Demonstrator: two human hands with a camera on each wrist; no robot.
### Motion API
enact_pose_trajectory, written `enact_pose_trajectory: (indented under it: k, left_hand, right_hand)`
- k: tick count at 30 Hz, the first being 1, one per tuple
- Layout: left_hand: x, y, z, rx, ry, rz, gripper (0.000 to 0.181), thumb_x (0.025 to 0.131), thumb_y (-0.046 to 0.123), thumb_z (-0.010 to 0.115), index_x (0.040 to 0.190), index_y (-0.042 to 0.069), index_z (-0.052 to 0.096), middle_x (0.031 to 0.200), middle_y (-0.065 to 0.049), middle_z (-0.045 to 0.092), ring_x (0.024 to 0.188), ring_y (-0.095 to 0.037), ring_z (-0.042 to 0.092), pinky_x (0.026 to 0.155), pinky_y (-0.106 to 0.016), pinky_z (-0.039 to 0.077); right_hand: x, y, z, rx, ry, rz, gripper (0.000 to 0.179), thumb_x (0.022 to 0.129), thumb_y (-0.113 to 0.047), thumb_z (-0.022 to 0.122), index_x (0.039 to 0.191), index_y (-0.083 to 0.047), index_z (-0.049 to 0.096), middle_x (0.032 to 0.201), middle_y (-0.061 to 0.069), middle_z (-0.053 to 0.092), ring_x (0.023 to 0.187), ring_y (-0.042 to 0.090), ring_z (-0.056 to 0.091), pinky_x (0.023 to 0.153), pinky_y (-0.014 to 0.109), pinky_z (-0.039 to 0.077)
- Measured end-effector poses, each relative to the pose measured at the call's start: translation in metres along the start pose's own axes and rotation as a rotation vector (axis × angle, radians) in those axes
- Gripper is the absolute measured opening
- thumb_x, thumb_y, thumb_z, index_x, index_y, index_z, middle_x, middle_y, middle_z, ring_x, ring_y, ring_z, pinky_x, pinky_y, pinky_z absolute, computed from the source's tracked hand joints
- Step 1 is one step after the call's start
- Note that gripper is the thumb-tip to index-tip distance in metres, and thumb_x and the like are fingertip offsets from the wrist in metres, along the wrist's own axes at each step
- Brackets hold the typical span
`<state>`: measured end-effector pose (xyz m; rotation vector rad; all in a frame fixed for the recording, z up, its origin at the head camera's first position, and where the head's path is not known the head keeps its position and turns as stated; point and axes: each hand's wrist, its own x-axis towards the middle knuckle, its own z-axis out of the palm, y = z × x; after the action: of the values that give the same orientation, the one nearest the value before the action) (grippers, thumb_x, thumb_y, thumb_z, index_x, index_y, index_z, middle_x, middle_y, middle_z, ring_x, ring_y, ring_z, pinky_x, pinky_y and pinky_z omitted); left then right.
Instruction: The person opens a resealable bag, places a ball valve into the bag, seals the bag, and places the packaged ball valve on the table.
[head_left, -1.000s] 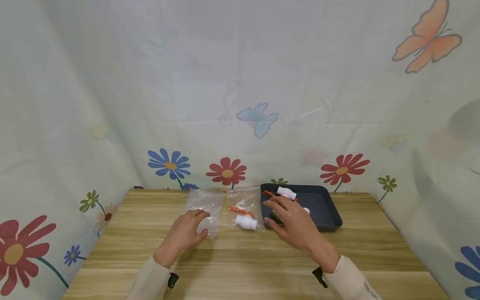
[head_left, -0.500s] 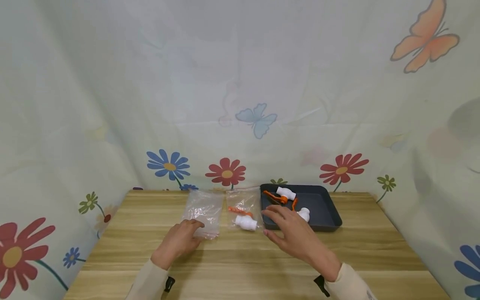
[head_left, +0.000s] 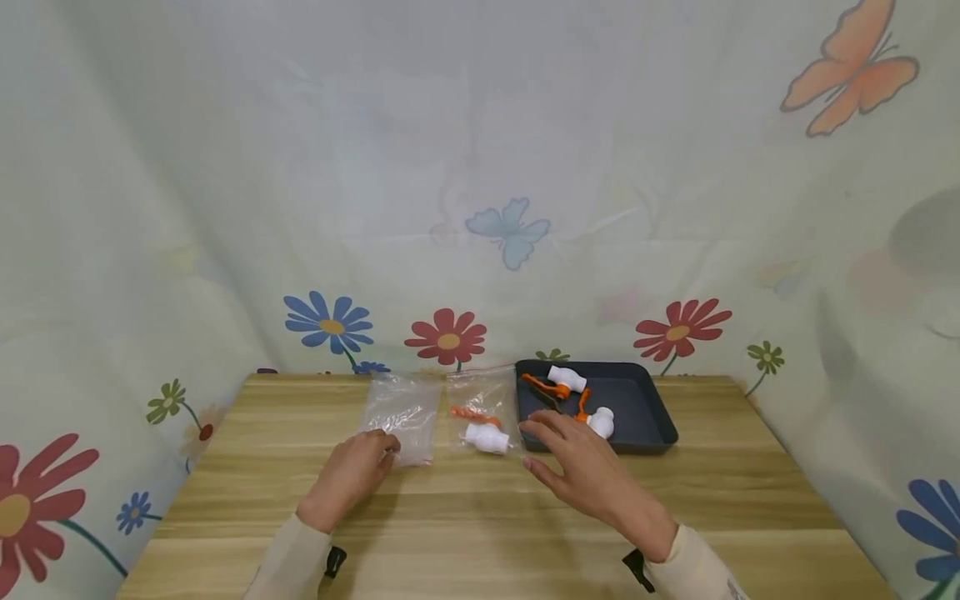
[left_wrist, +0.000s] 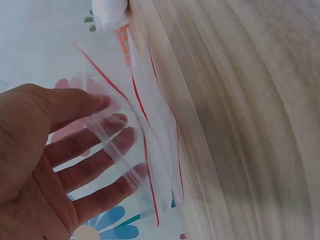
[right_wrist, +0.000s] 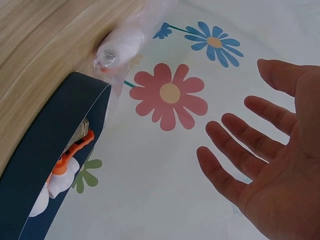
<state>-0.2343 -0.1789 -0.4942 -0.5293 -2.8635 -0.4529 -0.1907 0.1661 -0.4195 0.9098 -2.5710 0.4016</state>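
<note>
My left hand (head_left: 351, 477) is at the near edge of a stack of clear zip bags (head_left: 402, 410). In the left wrist view its thumb and fingers (left_wrist: 85, 104) pinch the top zip bag (left_wrist: 146, 165), whose red seal line stands lifted from the bags under it. My right hand (head_left: 588, 471) hovers over the near left corner of a dark tray (head_left: 637, 429), fingers spread and holding nothing. White ball valves with orange handles lie in the tray, one valve (head_left: 567, 379) at the back and another valve (head_left: 601, 422) nearer.
Between the stack and the tray lies a clear zip bag (head_left: 480, 387) with a white, orange-handled valve (head_left: 487, 438) inside. A small dark item (head_left: 546, 398) shows in the tray. Behind the wooden table (head_left: 480, 533) hangs a flowered curtain (head_left: 480, 167).
My left hand has drawn back toward the near edge of the bags and its fingers have closed in. My right hand has come back a little, uncovering the tray's valves.
</note>
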Motion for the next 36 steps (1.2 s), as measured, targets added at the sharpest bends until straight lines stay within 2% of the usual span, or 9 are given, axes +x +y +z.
enact_pose_trajectory:
  k: [5, 11, 14, 19, 25, 29, 36]
  left_hand:
    - [0.002, 0.003, -0.004, -0.013, 0.069, 0.002, 0.009, 0.088, 0.006, 0.069, 0.095, 0.010, 0.074, 0.091, -0.002, 0.073, 0.084, -0.020, 0.070, 0.073, -0.039, 0.057]
    - [0.001, 0.008, -0.011, -0.047, 0.191, 0.046, 0.011, 0.088, 0.005, 0.070, 0.098, 0.008, 0.074, 0.091, -0.002, 0.071, 0.081, -0.018, 0.069, 0.073, -0.035, 0.057]
    - [-0.001, 0.012, -0.017, -0.081, 0.248, 0.069, 0.010, 0.087, 0.005, 0.071, 0.096, 0.008, 0.074, 0.087, 0.000, 0.065, 0.074, -0.012, 0.063, 0.068, -0.029, 0.055]
    - [-0.003, 0.019, -0.024, -0.112, 0.319, 0.073, 0.008, 0.086, 0.006, 0.073, 0.093, 0.009, 0.075, 0.080, 0.004, 0.060, 0.064, -0.004, 0.050, 0.058, -0.019, 0.047]
    - [-0.004, 0.028, -0.030, -0.128, 0.410, 0.084, 0.008, 0.084, 0.006, 0.075, 0.092, 0.008, 0.073, 0.073, 0.004, 0.059, 0.060, -0.004, 0.046, 0.055, -0.018, 0.043]
    - [-0.005, 0.040, -0.037, -0.192, 0.450, 0.102, 0.011, 0.083, 0.002, 0.074, 0.093, 0.005, 0.072, 0.075, 0.001, 0.063, 0.061, -0.005, 0.054, 0.056, -0.017, 0.048]
    - [-0.008, 0.065, -0.051, -0.346, 0.469, 0.114, 0.011, 0.085, 0.002, 0.071, 0.095, 0.006, 0.071, 0.082, -0.001, 0.067, 0.065, -0.005, 0.059, 0.058, -0.017, 0.052]
  right_hand:
    - [0.000, 0.000, -0.002, -0.004, -0.001, 0.007, 0.046, 0.087, -0.032, 0.075, 0.129, -0.019, 0.061, 0.127, 0.003, 0.062, 0.109, 0.022, 0.064, 0.089, 0.041, 0.054]
    - [0.001, -0.004, -0.005, 0.001, 0.006, 0.011, 0.046, 0.087, -0.032, 0.075, 0.129, -0.019, 0.061, 0.128, 0.003, 0.062, 0.112, 0.022, 0.063, 0.091, 0.042, 0.053]
    - [0.001, -0.007, -0.006, 0.009, 0.017, 0.003, 0.046, 0.087, -0.031, 0.075, 0.129, -0.019, 0.061, 0.128, 0.004, 0.062, 0.114, 0.023, 0.063, 0.091, 0.042, 0.053]
    - [0.002, -0.012, -0.009, 0.015, 0.041, -0.015, 0.046, 0.086, -0.030, 0.076, 0.128, -0.018, 0.061, 0.128, 0.004, 0.062, 0.113, 0.022, 0.063, 0.090, 0.042, 0.054]
    - [0.002, -0.019, -0.013, 0.016, 0.053, -0.016, 0.047, 0.086, -0.031, 0.076, 0.128, -0.018, 0.061, 0.128, 0.002, 0.061, 0.112, 0.021, 0.063, 0.089, 0.041, 0.054]
    - [0.003, -0.024, -0.016, 0.029, 0.069, -0.020, 0.047, 0.086, -0.032, 0.076, 0.129, -0.018, 0.061, 0.129, 0.001, 0.061, 0.112, 0.020, 0.063, 0.090, 0.041, 0.055]
    - [0.005, -0.039, -0.022, 0.097, 0.123, -0.038, 0.049, 0.088, -0.031, 0.074, 0.132, -0.021, 0.058, 0.131, -0.001, 0.060, 0.110, 0.017, 0.064, 0.086, 0.037, 0.056]
